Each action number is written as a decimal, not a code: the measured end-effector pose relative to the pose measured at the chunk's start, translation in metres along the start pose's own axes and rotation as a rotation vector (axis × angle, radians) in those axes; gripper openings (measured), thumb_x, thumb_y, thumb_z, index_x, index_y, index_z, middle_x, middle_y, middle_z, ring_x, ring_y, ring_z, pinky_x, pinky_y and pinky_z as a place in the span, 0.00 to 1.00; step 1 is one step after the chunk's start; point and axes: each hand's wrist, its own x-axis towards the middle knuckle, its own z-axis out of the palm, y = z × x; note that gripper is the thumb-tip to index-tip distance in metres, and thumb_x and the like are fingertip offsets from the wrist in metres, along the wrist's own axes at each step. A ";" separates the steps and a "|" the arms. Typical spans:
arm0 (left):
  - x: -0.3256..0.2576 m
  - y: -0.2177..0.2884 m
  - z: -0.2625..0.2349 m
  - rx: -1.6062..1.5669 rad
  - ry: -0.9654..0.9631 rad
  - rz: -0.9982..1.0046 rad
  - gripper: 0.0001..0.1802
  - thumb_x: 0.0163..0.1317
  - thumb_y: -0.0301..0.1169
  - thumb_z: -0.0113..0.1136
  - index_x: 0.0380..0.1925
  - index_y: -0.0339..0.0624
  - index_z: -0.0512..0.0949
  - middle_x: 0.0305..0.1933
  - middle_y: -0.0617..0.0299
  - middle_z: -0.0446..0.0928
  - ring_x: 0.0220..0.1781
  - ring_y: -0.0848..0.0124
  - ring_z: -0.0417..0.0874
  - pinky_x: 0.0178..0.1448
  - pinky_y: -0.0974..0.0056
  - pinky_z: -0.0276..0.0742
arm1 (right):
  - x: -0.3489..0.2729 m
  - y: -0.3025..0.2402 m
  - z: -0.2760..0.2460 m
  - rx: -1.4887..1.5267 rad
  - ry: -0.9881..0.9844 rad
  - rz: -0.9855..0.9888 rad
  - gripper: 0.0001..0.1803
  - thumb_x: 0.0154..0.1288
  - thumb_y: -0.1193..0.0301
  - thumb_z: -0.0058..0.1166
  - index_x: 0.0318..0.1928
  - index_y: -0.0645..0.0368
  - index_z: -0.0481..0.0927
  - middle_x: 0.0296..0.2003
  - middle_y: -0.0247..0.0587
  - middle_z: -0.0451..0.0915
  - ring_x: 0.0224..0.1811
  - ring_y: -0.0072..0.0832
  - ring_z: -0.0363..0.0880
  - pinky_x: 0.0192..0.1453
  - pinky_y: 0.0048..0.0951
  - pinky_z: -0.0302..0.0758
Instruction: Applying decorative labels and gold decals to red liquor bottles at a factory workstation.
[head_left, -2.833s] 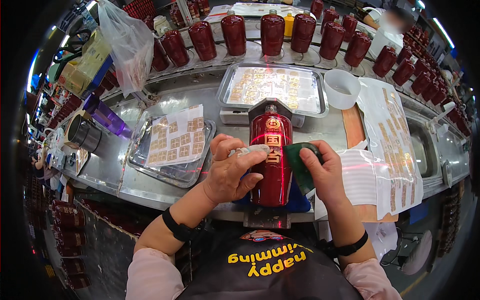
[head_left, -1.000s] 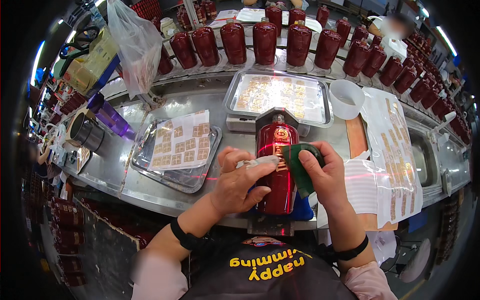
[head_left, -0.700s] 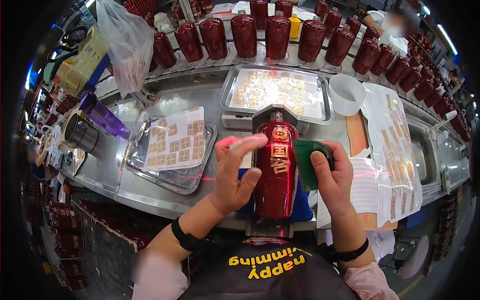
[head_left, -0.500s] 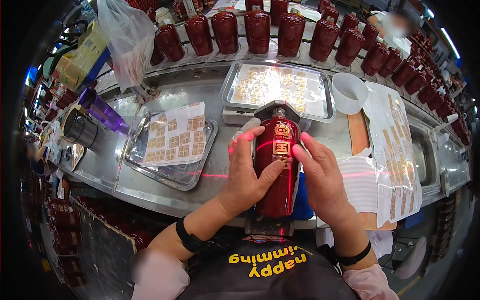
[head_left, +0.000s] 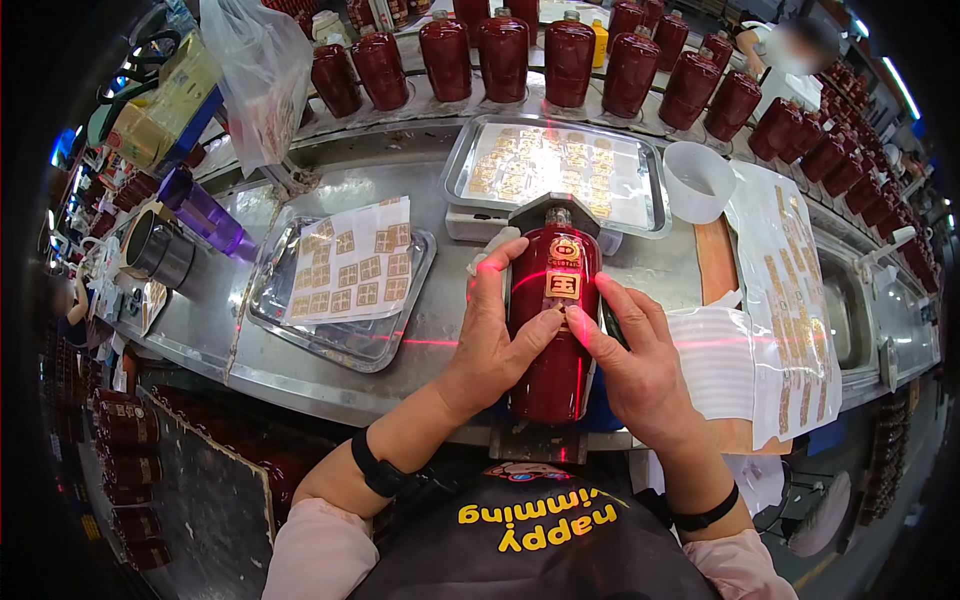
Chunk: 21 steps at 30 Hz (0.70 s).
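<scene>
Two hands close on one dark red bottle [head_left: 548, 330], which lies on its side in a holder at the near edge of the steel desk [head_left: 440, 320], neck pointing away from the person. The left hand [head_left: 495, 335] wraps the bottle's left flank, its grip clamped there, thumb pressing on the front just below a small square gold label [head_left: 562, 284]. The right hand [head_left: 635, 355] mirrors it on the right flank, grip likewise closed on the bottle, thumb meeting the other thumb under the label. A thin red laser line [head_left: 430, 343] crosses the desk, the fingers and the bottle.

Just beyond the bottle's neck sits a steel tray [head_left: 556, 168] filled with rows of gold labels. Left of the bottle, a second steel tray [head_left: 340, 290] carries a white sheet [head_left: 350, 262] of square gold labels. Right of the bottle, clear sheets with more labels [head_left: 790, 300] drape over the desk's edge, and a white plastic cup [head_left: 698, 180] stands near the far tray's right corner. Several matching red bottles [head_left: 540, 55] stand upright in a curved row along the far side. At far left are a purple bottle [head_left: 205, 215], a dark metal cup [head_left: 160, 250] and a clear plastic bag [head_left: 260, 70].
</scene>
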 end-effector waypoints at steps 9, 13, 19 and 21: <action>0.007 0.009 -0.002 -0.036 0.131 0.030 0.31 0.65 0.37 0.60 0.62 0.33 0.63 0.62 0.48 0.67 0.63 0.58 0.67 0.70 0.58 0.59 | 0.032 -0.002 -0.013 0.531 0.164 0.356 0.19 0.67 0.75 0.53 0.58 0.61 0.71 0.35 0.49 0.83 0.34 0.37 0.84 0.41 0.31 0.79; 0.013 0.011 -0.024 0.263 0.029 0.394 0.23 0.67 0.37 0.53 0.57 0.35 0.71 0.56 0.52 0.76 0.59 0.60 0.70 0.67 0.56 0.59 | 0.030 0.021 -0.002 0.643 0.272 0.555 0.15 0.66 0.74 0.56 0.52 0.63 0.73 0.33 0.41 0.82 0.32 0.25 0.81 0.38 0.27 0.77; 0.023 0.012 -0.025 0.499 -0.009 0.577 0.20 0.63 0.38 0.58 0.54 0.44 0.79 0.53 0.64 0.82 0.53 0.62 0.75 0.64 0.55 0.59 | 0.041 0.029 0.011 0.903 0.191 0.620 0.14 0.67 0.73 0.55 0.51 0.64 0.73 0.38 0.36 0.79 0.41 0.17 0.75 0.46 0.21 0.74; 0.020 0.011 -0.025 0.480 0.010 0.532 0.20 0.63 0.38 0.57 0.54 0.44 0.79 0.52 0.65 0.82 0.52 0.64 0.76 0.64 0.54 0.58 | 0.038 0.028 0.015 1.099 0.196 0.748 0.14 0.67 0.72 0.55 0.51 0.63 0.73 0.39 0.35 0.79 0.41 0.16 0.75 0.46 0.21 0.74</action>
